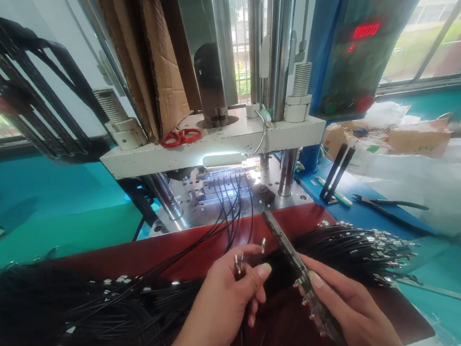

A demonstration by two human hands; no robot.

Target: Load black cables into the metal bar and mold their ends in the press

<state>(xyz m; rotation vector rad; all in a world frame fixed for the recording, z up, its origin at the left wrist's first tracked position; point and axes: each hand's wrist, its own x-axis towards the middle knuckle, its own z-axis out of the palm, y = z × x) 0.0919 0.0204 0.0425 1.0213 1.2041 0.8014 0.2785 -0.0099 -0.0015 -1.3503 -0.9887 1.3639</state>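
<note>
"Right of the press (150,161), what writing is legible?"

"On the control box (339,66), red digits read 0000; the upper readout is blurred."

"Grip status?"

"In front of the press, my right hand (349,306) is clamped on a dark strip (285,242). My left hand (218,302) encloses cable ends (238,262), thumb and forefinger tips apart."

"Surface and room?"

"Before the press: a dark red board (307,215) bearing black cables (117,316). Left of it: a green tabletop (81,220). Behind: a barred window (240,44)."
</note>
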